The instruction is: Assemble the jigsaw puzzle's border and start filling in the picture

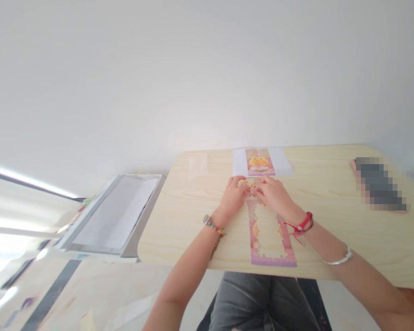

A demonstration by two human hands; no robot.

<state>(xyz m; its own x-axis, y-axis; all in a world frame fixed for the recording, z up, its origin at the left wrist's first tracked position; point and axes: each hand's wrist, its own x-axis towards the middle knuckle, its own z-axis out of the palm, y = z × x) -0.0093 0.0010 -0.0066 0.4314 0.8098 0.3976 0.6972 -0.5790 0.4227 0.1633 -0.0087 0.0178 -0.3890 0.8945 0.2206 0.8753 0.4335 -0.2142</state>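
Between my two hands lies a small cluster of orange and pink jigsaw puzzle pieces [250,185], partly covered by the fingers. My left hand [235,195] is closed on the pieces from the left side, thumb and fingertips at their edge. From the right, my right hand [275,195] pinches at the same pieces. Just below them lies a joined jigsaw border [274,262], pink and purple, with bare wood showing inside it. A printed picture [259,162] of an orange cartoon figure lies on white paper beyond the hands.
A clear plastic sheet [198,166] lies at the back left of the wooden table [331,193]. A dark, pixelated phone-like object [379,185] rests on the right. Left of the table stands a grey-white container with paper sheets [119,209]. A white wall rises behind.
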